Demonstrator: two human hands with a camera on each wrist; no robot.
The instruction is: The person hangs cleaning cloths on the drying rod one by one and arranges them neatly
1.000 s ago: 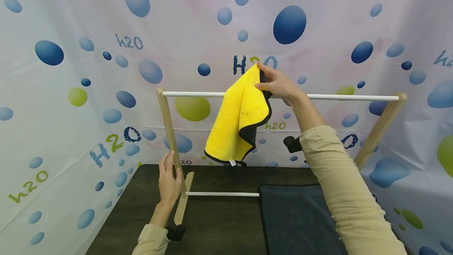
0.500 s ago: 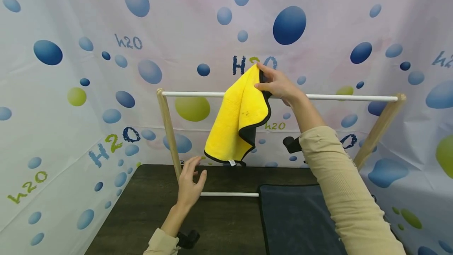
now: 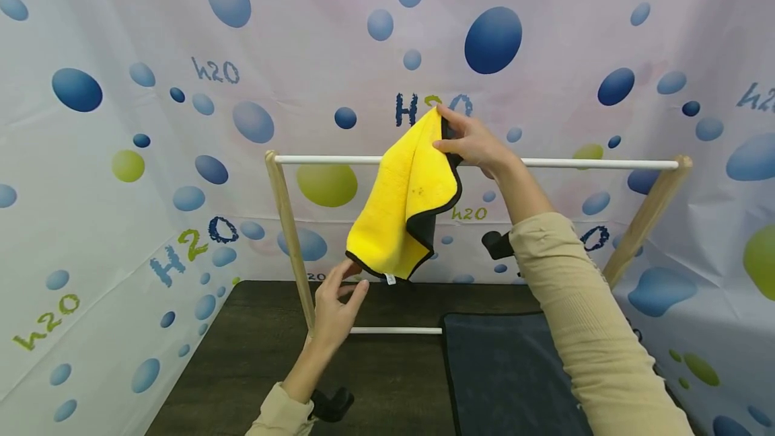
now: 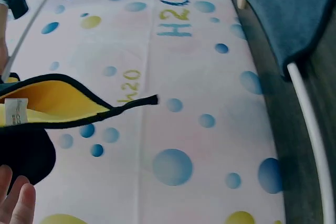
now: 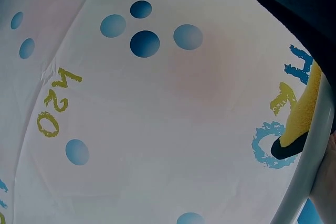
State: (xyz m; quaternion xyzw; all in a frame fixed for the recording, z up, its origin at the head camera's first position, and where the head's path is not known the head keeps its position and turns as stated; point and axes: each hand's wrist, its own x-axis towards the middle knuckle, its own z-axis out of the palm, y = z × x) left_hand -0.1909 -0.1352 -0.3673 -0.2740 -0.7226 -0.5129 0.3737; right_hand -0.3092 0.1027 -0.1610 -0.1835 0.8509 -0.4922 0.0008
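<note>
A yellow towel (image 3: 393, 210) with black edging and a dark grey reverse hangs in front of a white top bar (image 3: 590, 164). My right hand (image 3: 475, 143) pinches its upper right edge, just above the bar, and the upper corner points upward. At the lower left corner, my left hand (image 3: 334, 315) has its fingertips right at the black hem, thumb spread apart. The left wrist view shows the towel's lower edge with a white tag (image 4: 16, 111) and left fingers (image 4: 22, 203) below it. A yellow piece of towel (image 5: 302, 111) shows beside the bar in the right wrist view.
Slanted wooden uprights (image 3: 289, 241) hold the bar at both ends. Low down runs a second white bar (image 3: 396, 331). A dark blue-grey cloth (image 3: 508, 375) covers the right part of the dark table (image 3: 212, 369). Behind hangs a white curtain (image 3: 315, 32) with bubble prints.
My left hand has left the wooden upright and moved right and up to the towel's lower left corner. The lower corner has shifted slightly; my right hand keeps its hold.
</note>
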